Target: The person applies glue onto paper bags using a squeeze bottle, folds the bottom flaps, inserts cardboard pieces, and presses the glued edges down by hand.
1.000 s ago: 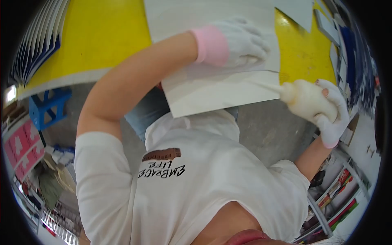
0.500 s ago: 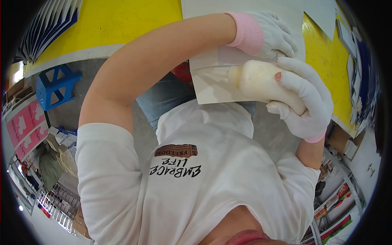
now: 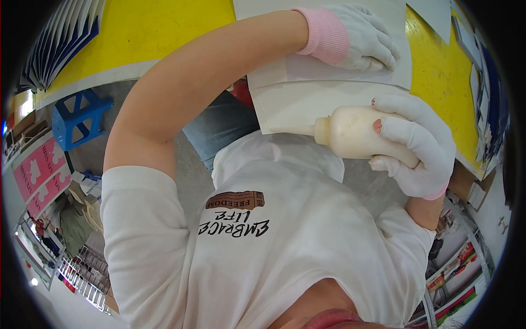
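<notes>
My right hand (image 3: 424,145), in a white glove with bare fingertips showing, is wrapped round a squeeze bottle (image 3: 353,131) of cream-white contents. The bottle lies on its side in the air, its pale nozzle (image 3: 298,129) pointing left along the near edge of a white sheet (image 3: 298,101). Whether the tip touches the sheet, I cannot tell. Farther up, my left hand (image 3: 367,41), gloved with a pink cuff, rests flat on the white sheets, palm down and holding nothing. A crease or edge runs across the sheets between the two hands.
Beneath the sheets is a yellow tabletop (image 3: 164,27). Dark blue-and-white folded boards (image 3: 68,38) stand at the far left, and more blue-edged pieces (image 3: 487,104) are stacked at the right. A blue stool (image 3: 79,118) is on the floor at left.
The bottle's nozzle has shifted toward my body, and the bottle is more level. My left hand has moved slightly up and its fingers lie flatter. The gap between my hands has widened.
</notes>
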Demonstrator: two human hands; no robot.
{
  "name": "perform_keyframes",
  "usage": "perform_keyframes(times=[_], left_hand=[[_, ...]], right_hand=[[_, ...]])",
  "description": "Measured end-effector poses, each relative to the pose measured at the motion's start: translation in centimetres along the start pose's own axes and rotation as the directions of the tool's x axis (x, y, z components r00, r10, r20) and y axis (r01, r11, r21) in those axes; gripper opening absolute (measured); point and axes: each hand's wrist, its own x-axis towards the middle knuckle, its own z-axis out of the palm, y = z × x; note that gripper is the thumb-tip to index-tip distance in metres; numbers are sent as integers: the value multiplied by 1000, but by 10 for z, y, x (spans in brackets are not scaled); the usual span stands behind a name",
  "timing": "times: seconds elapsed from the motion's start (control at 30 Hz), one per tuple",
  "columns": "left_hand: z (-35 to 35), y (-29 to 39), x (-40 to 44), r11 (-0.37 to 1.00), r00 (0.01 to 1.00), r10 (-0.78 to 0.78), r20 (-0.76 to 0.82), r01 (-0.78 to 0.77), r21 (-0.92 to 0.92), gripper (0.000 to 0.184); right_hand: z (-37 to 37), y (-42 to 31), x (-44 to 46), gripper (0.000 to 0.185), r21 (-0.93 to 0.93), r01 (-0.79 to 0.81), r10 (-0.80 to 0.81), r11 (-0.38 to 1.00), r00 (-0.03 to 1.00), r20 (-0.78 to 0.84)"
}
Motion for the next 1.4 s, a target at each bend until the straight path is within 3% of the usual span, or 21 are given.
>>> perform_keyframes(times=[0.13,0.4,0.53,0.73,0.83,0.93,1.03,1.4], left_hand=[[-1,1,-1,1000,1000,8,-16,-8,13,26],[-9,5,2,1000,999,-11,51,10,15,26],[-17,10,6,998,993,-53,104,50,29,28],[-25,18,15,993,978,-106,179,93,76,29],[-21,15,17,995,986,-81,148,71,68,26],[-27,15,18,986,937,-147,317,115,117,39],[-16,15,12,985,966,-156,206,138,102,32],[-20,17,15,981,957,-159,242,125,147,34]], right_hand=[[-2,5,-10,50,70,-35,37,997,999,-25],[-24,16,-55,49,31,-204,206,978,977,-61],[-34,17,-87,50,37,-339,341,940,935,-100],[-47,21,-125,46,-9,-413,402,911,890,-214],[-53,22,-144,47,88,-474,480,876,840,-253],[-56,21,-160,47,120,-519,529,846,795,-296],[-63,21,-169,46,104,-554,554,826,765,-329],[-70,42,-155,46,28,-598,562,801,736,-377]])
